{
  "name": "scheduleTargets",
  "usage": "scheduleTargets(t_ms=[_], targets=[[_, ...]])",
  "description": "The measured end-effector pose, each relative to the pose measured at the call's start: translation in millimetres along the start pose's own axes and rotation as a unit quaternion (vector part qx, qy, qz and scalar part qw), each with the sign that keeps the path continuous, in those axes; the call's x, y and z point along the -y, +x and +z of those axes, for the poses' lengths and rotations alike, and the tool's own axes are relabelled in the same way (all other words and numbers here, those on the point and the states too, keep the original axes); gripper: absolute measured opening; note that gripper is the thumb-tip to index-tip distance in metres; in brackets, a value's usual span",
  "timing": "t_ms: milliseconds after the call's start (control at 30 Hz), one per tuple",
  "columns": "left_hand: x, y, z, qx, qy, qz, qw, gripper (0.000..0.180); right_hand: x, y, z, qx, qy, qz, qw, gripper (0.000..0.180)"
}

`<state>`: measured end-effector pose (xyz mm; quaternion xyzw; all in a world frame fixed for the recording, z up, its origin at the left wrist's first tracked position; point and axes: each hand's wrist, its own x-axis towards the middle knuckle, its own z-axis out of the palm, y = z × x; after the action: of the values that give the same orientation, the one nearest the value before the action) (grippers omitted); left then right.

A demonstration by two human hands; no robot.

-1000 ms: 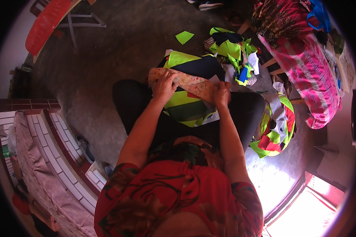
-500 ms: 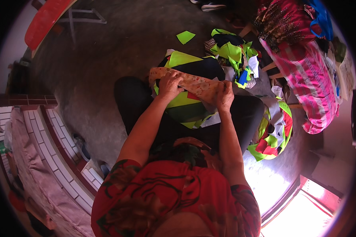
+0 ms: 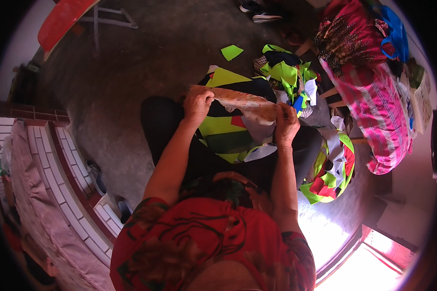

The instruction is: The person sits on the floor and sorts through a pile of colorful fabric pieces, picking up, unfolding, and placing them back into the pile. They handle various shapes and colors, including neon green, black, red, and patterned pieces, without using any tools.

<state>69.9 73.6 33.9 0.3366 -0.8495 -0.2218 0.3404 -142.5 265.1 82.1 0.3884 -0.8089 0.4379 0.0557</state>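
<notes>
Patterned tan fabric strip [image 3: 243, 102]: stretched level between both hands above lap, over pile of green, black, red fabric pieces [image 3: 223, 133].
Left hand [image 3: 197, 103]: fingers closed, pinching strip's left end.
Right hand [image 3: 286, 127]: fingers closed round right end; strip drapes over knuckles.
Judgement: keep even tension, edges aligned, grip near ends, no twist.
Surround: scrap heap [image 3: 284, 75] on floor beyond; pink striped bag [image 3: 378, 116] toward right.
</notes>
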Motion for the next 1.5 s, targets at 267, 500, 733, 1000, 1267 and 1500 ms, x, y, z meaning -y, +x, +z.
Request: scheduleTargets(t_ms=[267, 500, 733, 1000, 1267, 1500], targets=[[-6, -1, -17, 0.047, -0.24, -0.169, 0.955, 0.015, -4, 11, -2, 0.072, 0.007, 0.051, 0.996, 0.014], [11, -4, -9, -0.031, -0.194, -0.071, 0.978, 0.02, 0, 24, 4, 0.085, 0.06, 0.051, 0.993, 0.015], [19, -14, 0, 0.117, -0.025, -0.123, 0.985, 0.015, -21, 9, 11, 0.178, -0.003, 0.089, 0.98, 0.017], [8, -3, 13, 0.102, 0.1, -0.083, 0.986, 0.021, -30, -11, 17, 0.291, -0.08, 0.062, 0.952, 0.017], [15, 4, 46, 0.128, 0.117, -0.067, 0.983, 0.023, -25, -10, 7, 0.297, -0.101, 0.082, 0.946, 0.02], [27, 10, 40, 0.045, -0.053, -0.075, 0.995, 0.018, -19, 0, -1, 0.28, -0.064, 0.098, 0.953, 0.019]])
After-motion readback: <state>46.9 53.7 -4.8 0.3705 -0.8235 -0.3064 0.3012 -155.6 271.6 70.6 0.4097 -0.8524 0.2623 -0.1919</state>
